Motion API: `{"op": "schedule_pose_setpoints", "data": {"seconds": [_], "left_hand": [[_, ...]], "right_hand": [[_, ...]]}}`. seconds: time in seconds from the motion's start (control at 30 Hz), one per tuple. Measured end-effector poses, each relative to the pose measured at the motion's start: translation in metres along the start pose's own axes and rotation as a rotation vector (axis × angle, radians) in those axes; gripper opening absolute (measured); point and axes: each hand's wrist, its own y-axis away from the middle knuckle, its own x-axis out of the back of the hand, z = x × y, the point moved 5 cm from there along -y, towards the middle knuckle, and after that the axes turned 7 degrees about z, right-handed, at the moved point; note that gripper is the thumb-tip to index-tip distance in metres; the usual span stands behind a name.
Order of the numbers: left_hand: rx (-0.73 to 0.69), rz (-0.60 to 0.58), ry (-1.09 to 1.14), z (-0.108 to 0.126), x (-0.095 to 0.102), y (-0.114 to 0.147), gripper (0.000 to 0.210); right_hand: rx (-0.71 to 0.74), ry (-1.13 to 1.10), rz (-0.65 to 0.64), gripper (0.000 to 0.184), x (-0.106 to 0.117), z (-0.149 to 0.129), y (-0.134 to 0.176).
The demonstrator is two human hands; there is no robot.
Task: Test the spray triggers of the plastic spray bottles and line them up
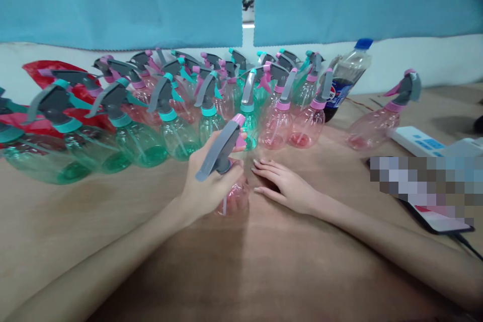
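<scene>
My left hand (211,176) is wrapped round the neck of a pink spray bottle (237,195) with a grey and pink trigger head, which stands on the table (181,271). Part of the bottle is covered by that hand. To its right, my right hand (285,183) rests on the tabletop with fingers stretched out, holding nothing and apart from the bottle. Just beyond my hands stand a green spray bottle (249,128) and a pink spray bottle (277,128).
Several more green and pink spray bottles fill the back and left. At the back right stand a dark cola bottle (341,80) and a lone pink spray bottle (373,126). A white power strip (415,142) and a phone (433,219) with a cable lie at right.
</scene>
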Motion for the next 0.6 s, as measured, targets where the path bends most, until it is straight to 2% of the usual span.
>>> {"op": "schedule_pose_setpoints", "data": {"seconds": [0.23, 0.4, 0.5, 0.6], "left_hand": [[0.026, 0.03, -0.03, -0.006, -0.006, -0.002, 0.039], [0.005, 0.062, 0.005, -0.004, -0.016, -0.004, 0.038], [0.005, 0.059, 0.101, -0.001, -0.03, -0.006, 0.039], [-0.007, 0.02, 0.217, 0.004, -0.052, -0.01, 0.045]], "right_hand": [[0.03, 0.009, 0.001, 0.048, 0.002, -0.001, -0.001], [0.006, -0.014, -0.016, 0.051, 0.014, -0.009, 0.009], [-0.02, -0.07, -0.012, 0.055, 0.026, -0.016, 0.02], [-0.085, -0.103, 0.008, 0.06, 0.044, -0.019, 0.031]]}}
